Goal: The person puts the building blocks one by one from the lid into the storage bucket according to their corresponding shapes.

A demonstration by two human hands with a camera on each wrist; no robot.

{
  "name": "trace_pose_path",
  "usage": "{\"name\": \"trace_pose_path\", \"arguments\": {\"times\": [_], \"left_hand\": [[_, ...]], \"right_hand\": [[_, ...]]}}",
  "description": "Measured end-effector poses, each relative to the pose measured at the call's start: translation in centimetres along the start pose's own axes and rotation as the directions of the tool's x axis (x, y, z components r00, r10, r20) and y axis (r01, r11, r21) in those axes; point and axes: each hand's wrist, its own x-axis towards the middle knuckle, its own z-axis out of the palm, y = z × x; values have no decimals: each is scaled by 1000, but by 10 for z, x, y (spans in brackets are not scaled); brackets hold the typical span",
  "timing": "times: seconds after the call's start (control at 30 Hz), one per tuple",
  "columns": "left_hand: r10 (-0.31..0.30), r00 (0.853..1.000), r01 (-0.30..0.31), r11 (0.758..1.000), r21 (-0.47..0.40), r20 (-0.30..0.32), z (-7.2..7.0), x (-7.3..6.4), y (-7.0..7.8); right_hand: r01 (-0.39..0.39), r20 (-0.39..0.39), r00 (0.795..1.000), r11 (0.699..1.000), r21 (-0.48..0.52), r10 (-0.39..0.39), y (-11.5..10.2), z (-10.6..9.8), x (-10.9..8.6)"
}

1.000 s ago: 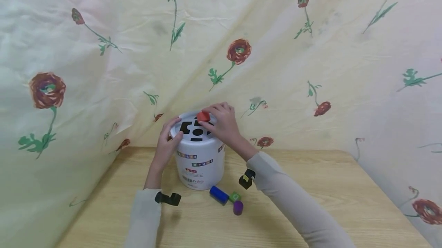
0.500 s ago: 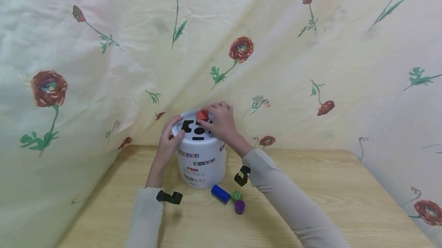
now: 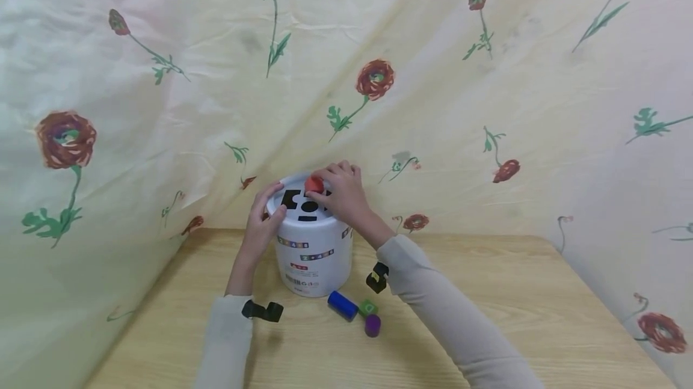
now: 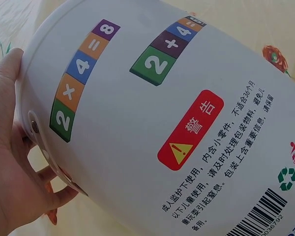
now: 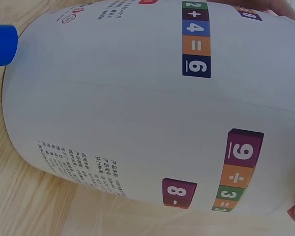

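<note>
A white bucket (image 3: 314, 260) stands upright on the table, its lid (image 3: 296, 213) cut with several black shaped holes. My left hand (image 3: 261, 222) grips the bucket's left rim, thumb at the front and fingers around the side. In the left wrist view, that hand (image 4: 12, 162) lies against the wall beside the handle. My right hand (image 3: 348, 198) pinches a small red block (image 3: 314, 185) between thumb and fingers over the back of the lid. Whether the block is partly in a hole is hard to tell. In the right wrist view the bucket's printed wall (image 5: 113, 98) hides the lid.
In front of the bucket lie a blue cylinder (image 3: 343, 306), a green cube (image 3: 368, 308) and a purple block (image 3: 372, 326) on the wooden table (image 3: 460, 317). A flowered cloth (image 3: 433, 106) hangs close behind.
The red block has shifted slightly left and turned in my right hand's fingers. My left hand stays on the rim, and the loose blocks have not moved.
</note>
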Motion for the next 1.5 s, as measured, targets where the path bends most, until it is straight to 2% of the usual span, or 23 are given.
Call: {"name": "trace_pose_path", "arguments": {"times": [0.53, 1.5], "left_hand": [[-5, 1000, 5, 1000, -10, 0, 0, -1, -1], [-4, 1000, 4, 1000, -22, 3, 1, -1, -1]], "right_hand": [[35, 19, 999, 999, 7, -35, -1, -2, -2], [3, 34, 999, 1000, 8, -4, 0, -1, -3]]}}
